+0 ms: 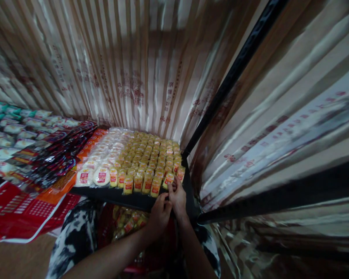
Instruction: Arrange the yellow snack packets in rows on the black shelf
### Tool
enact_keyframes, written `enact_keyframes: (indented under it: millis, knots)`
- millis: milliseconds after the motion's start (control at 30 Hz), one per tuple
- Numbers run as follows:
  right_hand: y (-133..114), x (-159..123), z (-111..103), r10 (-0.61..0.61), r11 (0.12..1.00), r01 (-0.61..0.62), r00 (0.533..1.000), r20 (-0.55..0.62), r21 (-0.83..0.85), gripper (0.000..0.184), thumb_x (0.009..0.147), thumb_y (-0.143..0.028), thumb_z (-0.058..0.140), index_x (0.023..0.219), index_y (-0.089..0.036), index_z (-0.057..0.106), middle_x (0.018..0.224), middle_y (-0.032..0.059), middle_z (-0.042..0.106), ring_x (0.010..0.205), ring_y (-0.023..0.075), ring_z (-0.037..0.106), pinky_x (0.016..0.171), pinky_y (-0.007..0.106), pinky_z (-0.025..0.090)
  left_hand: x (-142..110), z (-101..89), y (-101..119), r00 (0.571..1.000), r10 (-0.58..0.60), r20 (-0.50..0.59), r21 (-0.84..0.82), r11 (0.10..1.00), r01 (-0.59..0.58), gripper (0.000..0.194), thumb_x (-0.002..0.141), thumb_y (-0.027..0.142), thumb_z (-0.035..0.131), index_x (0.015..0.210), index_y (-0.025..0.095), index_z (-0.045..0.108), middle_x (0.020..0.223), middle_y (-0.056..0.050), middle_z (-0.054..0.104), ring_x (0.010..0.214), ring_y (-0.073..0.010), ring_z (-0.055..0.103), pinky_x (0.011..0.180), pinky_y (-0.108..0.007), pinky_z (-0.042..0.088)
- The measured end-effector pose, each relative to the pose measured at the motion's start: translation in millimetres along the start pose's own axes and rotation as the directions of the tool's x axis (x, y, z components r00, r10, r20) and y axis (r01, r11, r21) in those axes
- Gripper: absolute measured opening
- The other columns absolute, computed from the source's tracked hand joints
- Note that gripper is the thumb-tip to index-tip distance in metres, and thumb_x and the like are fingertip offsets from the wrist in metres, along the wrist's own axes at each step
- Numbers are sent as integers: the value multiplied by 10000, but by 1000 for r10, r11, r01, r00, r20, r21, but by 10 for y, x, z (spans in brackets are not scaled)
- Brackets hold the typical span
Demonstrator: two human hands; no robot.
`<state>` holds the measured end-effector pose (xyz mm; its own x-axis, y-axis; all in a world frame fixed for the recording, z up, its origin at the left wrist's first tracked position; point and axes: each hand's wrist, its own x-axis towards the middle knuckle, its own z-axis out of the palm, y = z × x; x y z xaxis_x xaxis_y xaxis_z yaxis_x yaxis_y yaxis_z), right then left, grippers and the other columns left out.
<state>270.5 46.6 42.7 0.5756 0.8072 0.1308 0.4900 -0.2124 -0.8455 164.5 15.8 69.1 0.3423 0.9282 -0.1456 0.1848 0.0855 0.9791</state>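
Rows of small yellow snack packets (pixel 147 181) with red labels stand at the right end of a black shelf (pixel 130 198). At the front right corner of these rows, my right hand (pixel 178 199) has its fingers on a yellow packet (pixel 168 179), which leans slightly. My left hand (pixel 160 211) is just left of it, at the shelf's front edge, with curled fingers and thumb pressed together. Whether anything small is inside my left hand is hidden. Left of the yellow packets lie rows of round white packets (pixel 101 176) with red labels.
Dark glossy packets (pixel 58 151) and orange packets (pixel 56 193) lie farther left, beyond them white and green packets (pixel 13 128). A red basket (pixel 31 211) is below left. More yellow packets (pixel 129 223) sit below the shelf. A black post (pixel 212 104) rises at the right corner before printed sheeting (pixel 133 69).
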Motion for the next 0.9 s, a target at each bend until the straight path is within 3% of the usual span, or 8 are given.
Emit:
enact_keyframes:
  millis: [267,433,667,900]
  knots:
    - [-72,48,92,-96,995,95,995,-37,-32,521,802,-397,408,1236,-125,500,1113,146,569,787,181,596,743,330,512,-28,-15,-84,1000,-24,-1,-6,1000,24,348,801,220,432,1123,140,533,1178,-116,567,1093,-219,508,973,-318,360]
    - [-134,49,91,-149,984,145,989,-26,-104,507,827,-389,373,1249,-136,496,1219,150,526,919,204,580,819,338,488,-19,-23,-120,1000,5,2,7,1000,-5,346,791,200,425,1112,136,538,1148,-112,581,1073,-215,513,966,-320,361]
    - [-142,38,103,-65,994,61,997,-47,-87,535,808,-412,401,1256,-128,472,1047,118,627,738,167,619,757,321,500,-165,-70,-101,1000,-11,12,-7,1000,12,332,792,199,415,1095,159,544,1139,-97,587,1072,-208,516,962,-322,362]
    - [-195,8,59,-56,996,55,998,-9,-64,530,804,-357,416,1279,-124,439,1130,139,609,785,175,642,803,315,482,-408,-141,-104,997,17,70,110,994,-25,289,799,201,373,939,162,623,981,-85,633,954,-209,564,886,-324,404]
